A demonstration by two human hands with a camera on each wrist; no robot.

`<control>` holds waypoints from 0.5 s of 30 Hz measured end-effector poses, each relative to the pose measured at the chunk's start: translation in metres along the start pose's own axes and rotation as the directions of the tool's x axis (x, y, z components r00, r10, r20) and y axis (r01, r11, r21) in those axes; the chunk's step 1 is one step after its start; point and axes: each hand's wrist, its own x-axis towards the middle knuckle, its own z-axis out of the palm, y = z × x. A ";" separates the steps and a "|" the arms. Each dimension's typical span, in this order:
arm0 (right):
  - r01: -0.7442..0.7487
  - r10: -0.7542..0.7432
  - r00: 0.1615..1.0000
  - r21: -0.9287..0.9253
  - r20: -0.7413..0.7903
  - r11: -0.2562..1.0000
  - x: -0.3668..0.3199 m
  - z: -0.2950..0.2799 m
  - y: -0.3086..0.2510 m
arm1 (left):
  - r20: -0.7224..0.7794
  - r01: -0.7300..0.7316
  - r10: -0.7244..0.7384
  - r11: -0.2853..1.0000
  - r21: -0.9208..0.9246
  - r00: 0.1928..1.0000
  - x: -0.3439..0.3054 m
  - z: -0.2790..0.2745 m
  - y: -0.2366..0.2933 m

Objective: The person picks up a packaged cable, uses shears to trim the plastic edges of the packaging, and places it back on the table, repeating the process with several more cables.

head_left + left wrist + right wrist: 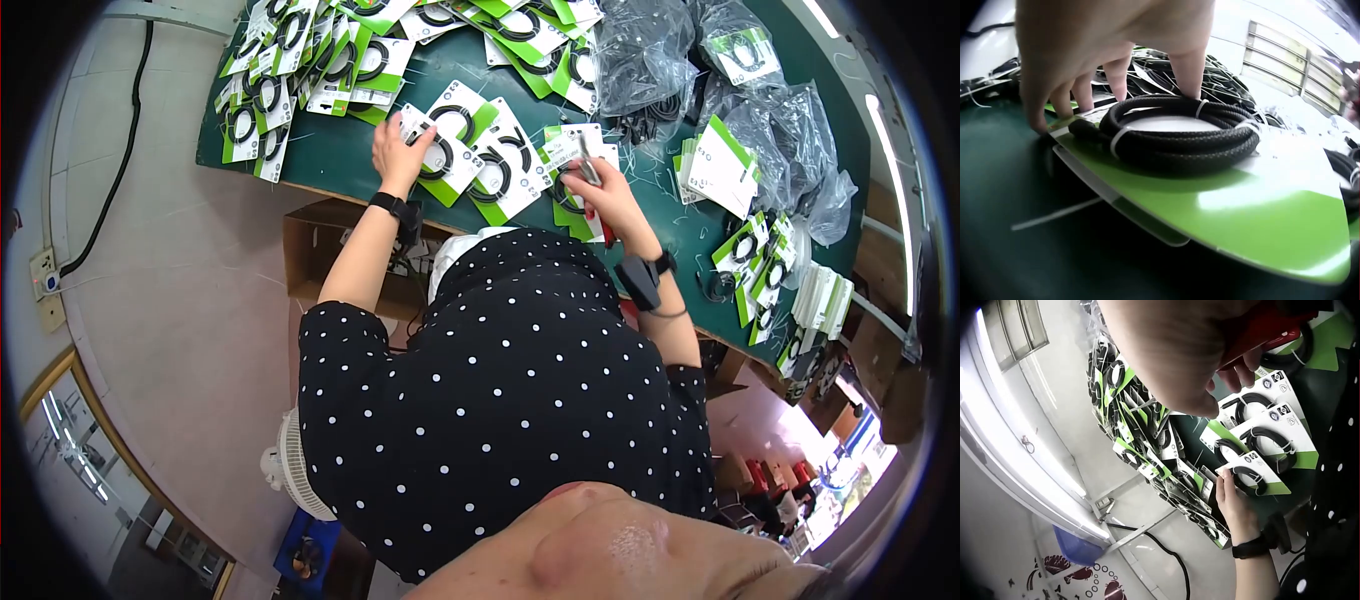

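Note:
My left hand point(400, 155) rests on the upper end of a white-and-green card bearing a coiled black cable point(1185, 140). In the left wrist view its fairly straight fingers reach down along the card's edge, and the thumb touches down just behind the coil. White ties bind the coil. Several more carded cables point(492, 178) overlap beside it. My right hand point(615, 195) grips a red-handled hand tool point(1260, 334); its grey metal end shows past the fingers in the head view. Another carded cable point(566, 190) lies beneath this hand, partly covered by it.
Piles of carded cables point(365, 62) cover the green table's point(330, 150) back left. Clear plastic bags point(645, 55) stand at the back right, near a stack of white-and-green cards point(720, 170). More carded cables point(755, 260) lie at the right edge. White tie offcuts litter the tabletop.

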 end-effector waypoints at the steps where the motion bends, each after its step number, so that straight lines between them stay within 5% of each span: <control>1: -0.001 0.001 1.000 -0.001 -0.003 1.000 0.015 0.003 0.001 | 0.006 -0.067 0.067 0.998 0.010 0.998 -0.004 0.009 -0.005; 3: 0.159 -0.138 0.985 -0.222 0.106 0.962 0.051 0.015 0.003 | 0.018 -0.201 0.201 0.979 0.034 0.979 -0.009 0.020 -0.011; 10: 0.101 -0.192 0.977 -0.591 -0.093 0.800 0.122 0.072 0.003 | -0.009 -0.293 0.294 0.947 -0.133 0.956 -0.021 0.015 0.000; 15: 0.140 -0.182 0.976 -0.296 -0.117 0.945 0.134 0.059 0.019 | -0.055 -0.278 0.273 0.923 -0.268 0.960 -0.017 0.007 -0.003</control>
